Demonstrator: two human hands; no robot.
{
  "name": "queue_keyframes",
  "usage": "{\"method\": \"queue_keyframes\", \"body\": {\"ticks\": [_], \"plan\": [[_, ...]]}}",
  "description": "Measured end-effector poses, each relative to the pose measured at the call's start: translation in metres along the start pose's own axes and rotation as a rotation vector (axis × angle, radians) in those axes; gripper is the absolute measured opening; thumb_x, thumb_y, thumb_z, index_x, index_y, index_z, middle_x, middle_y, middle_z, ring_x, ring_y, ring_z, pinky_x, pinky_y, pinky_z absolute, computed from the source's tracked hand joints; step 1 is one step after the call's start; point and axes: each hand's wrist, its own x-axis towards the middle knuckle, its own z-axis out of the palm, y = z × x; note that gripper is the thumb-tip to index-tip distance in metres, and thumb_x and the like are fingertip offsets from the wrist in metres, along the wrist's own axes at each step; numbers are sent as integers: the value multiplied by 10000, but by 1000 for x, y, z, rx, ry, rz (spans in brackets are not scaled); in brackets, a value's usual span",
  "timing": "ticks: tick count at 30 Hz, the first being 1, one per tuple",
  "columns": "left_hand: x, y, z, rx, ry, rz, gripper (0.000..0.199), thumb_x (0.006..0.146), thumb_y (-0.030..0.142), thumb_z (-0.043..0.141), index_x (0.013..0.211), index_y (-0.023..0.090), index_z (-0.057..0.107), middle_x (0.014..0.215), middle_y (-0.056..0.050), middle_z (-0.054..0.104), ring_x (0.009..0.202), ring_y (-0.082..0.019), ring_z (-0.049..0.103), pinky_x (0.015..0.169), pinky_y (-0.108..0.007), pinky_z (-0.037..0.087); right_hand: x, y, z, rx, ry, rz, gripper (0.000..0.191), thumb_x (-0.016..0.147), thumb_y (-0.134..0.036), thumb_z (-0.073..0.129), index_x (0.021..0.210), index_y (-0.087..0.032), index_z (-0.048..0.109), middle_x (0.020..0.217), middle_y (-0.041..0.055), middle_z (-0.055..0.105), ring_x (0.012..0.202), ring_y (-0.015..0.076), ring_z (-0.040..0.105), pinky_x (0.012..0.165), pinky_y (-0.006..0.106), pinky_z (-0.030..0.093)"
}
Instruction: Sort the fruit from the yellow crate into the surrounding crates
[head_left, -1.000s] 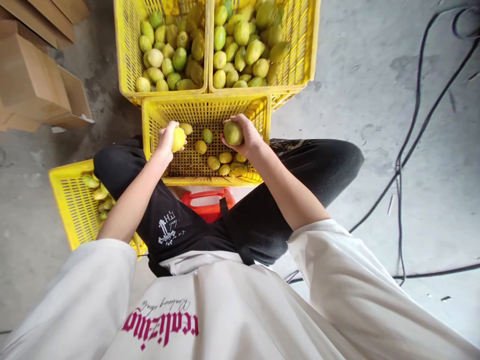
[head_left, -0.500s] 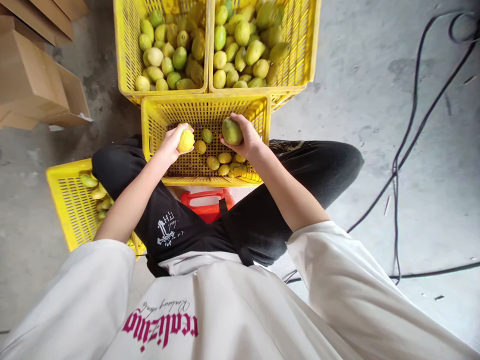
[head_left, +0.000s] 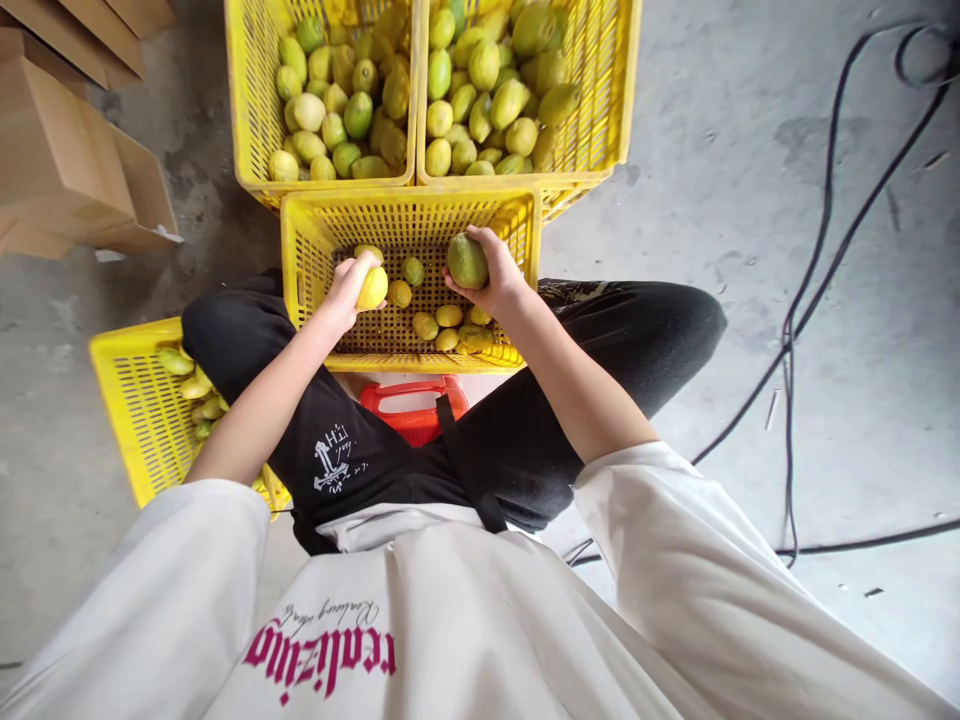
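- In the head view, the person's left hand (head_left: 351, 287), left of the frame's centre, has its fingers wrapped around a smooth, rounded, bright yellow fruit (head_left: 373, 290).
- The right hand (head_left: 501, 275), just right of centre, has its fingers curled around a larger, rounded, dull green fruit (head_left: 466, 261), thumb over its upper side.
- Both held fruits are above a rectangular yellow plastic crate with slotted walls (head_left: 526, 225), in the middle of the frame.
- Inside that crate, a small round green fruit (head_left: 412, 270) and a small round yellow fruit (head_left: 400, 293) lie between the hands; a group of small yellowish oval fruits (head_left: 448, 316) lies below the right hand.
- At the top of the frame, two yellow plastic crates side by side (head_left: 420, 120) hold many green and yellow fruits (head_left: 360, 115).
- At the lower left, another yellow slotted crate (head_left: 142, 400) holds greenish-yellow fruits (head_left: 199, 386).
- Brown cardboard boxes (head_left: 67, 150) stand at the upper left; black cables (head_left: 789, 345) cross the grey floor (head_left: 705, 180) at the right.
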Motion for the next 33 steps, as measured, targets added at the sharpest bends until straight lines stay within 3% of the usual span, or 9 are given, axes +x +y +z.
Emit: {"method": "queue_keyframes", "body": {"ticks": [6, 10, 14, 19, 33], "plan": [[2, 1, -3, -2, 73, 6, 591, 906, 778, 1061, 1079, 324, 725, 928, -35, 790, 950, -331, 878, 787, -414, 748, 4, 2, -1, 7, 20, 3, 560, 924, -734, 1055, 1038, -314, 702, 982, 22, 730, 1074, 306, 837, 752, 412, 783], [10, 0, -11, -11, 110, -46, 578, 902, 771, 1063, 1105, 339, 736, 899, -17, 788, 977, -329, 898, 844, -416, 750, 5, 3, -2, 55, 61, 61, 562, 971, -742, 1032, 1008, -310, 675, 980, 4, 750, 1031, 239, 805, 779, 333, 772], [13, 0, -11, -68, 54, -110, 490, 948, 723, 974, 1045, 311, 728, 795, -15, 742, 845, -295, 878, 735, -330, 716, 3, 3, -5, -4, 11, 66, 634, 920, -835, 1038, 1056, -325, 686, 1037, 13, 778, 1123, 282, 833, 918, 425, 821], [8, 3, -5, -77, -52, -152, 455, 949, 695, 927, 1000, 305, 699, 737, -22, 733, 752, -301, 856, 615, -314, 664, 0, 3, -4, -30, 10, 55, 650, 921, -858, 1024, 1205, -345, 743, 1166, 26, 808, 1257, 333, 850, 1062, 543, 825], [-9, 6, -1, 59, 56, -16, 437, 868, 530, 1034, 916, 304, 663, 672, -27, 736, 731, -315, 873, 542, -288, 614, 1, 4, -5, -33, -27, 51, 653, 958, -872, 1003, 1217, -336, 734, 1109, 14, 773, 1183, 313, 832, 1035, 504, 785]]}}
